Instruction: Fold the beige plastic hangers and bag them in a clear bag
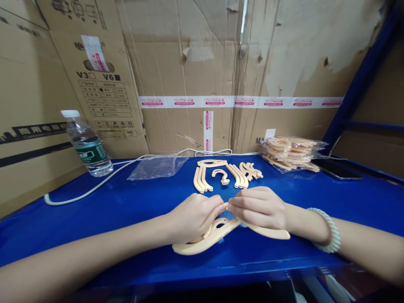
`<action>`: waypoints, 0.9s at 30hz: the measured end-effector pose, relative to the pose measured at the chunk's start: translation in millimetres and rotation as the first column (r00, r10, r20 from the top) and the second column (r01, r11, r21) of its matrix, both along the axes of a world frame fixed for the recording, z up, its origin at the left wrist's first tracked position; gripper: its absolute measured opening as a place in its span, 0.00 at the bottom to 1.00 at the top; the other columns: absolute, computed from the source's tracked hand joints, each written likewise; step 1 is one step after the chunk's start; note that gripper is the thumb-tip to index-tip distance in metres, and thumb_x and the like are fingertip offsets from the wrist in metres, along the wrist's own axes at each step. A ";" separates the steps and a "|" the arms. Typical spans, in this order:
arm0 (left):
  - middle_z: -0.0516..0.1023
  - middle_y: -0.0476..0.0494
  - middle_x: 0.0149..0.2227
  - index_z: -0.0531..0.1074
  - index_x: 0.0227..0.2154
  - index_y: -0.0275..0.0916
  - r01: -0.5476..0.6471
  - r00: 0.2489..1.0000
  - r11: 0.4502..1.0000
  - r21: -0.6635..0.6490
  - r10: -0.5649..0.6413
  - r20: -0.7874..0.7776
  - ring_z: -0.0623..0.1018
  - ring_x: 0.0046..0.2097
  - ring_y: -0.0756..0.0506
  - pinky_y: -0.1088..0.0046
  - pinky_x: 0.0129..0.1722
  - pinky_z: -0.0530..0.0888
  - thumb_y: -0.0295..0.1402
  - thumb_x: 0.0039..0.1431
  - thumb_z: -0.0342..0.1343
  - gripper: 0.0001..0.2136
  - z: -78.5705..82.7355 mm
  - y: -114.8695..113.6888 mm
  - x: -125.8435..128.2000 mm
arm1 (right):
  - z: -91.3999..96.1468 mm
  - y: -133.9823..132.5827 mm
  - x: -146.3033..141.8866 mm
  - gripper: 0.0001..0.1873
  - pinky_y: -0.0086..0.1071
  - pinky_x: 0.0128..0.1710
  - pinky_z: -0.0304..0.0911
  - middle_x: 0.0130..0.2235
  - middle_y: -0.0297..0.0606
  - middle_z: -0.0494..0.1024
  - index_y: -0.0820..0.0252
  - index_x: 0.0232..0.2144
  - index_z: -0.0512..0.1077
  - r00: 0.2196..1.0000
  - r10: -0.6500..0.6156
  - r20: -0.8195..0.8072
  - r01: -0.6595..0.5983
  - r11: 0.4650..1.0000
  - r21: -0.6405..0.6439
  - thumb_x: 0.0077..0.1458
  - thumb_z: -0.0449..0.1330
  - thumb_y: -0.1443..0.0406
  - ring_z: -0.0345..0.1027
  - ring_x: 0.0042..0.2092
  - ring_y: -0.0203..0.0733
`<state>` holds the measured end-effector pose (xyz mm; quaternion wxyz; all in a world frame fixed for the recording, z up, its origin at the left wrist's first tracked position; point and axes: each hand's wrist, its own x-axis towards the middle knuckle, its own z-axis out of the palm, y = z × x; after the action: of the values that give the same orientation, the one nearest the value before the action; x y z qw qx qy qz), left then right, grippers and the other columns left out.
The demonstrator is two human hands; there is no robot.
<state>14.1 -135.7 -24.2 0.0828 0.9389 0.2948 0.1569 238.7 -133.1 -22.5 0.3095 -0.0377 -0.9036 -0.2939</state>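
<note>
My left hand (197,216) and my right hand (260,207) meet over the front middle of the table, fingers pinched close together. Between them they grip a beige plastic folding hanger (206,244). One curved arm of it slants down below my left hand, and another hanger arm (271,232) sticks out under my right hand. My fingers hide most of the joint where the parts meet. Just beyond lie a loose hanger hook (221,173), a row of curved arms (202,180) to its left and more arms (236,176) to its right.
Several small hooks (251,170) and a flat beige piece (211,163) lie farther back. Bagged beige parts (288,153) and a phone (337,169) are at right. A clear bag (156,167), white cable (94,191) and water bottle (90,147) are at left. Cardboard (189,71) walls the back.
</note>
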 end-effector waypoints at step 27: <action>0.81 0.32 0.35 0.70 0.33 0.32 0.342 0.685 0.327 -0.881 0.555 0.472 0.80 0.32 0.44 0.69 0.34 0.76 0.29 0.54 0.56 0.06 9.0 16.0 3.9 | 42.1 79.6 84.8 0.27 0.26 0.22 0.62 0.23 0.30 0.68 0.68 0.59 0.60 0.683 -0.715 0.151 0.251 0.035 -0.967 0.55 0.53 0.70 0.62 0.22 0.34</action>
<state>18.0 -119.7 -15.2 0.7024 0.5409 0.3389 0.3149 323.4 -53.5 19.7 0.2639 -0.5835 -0.7300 0.2386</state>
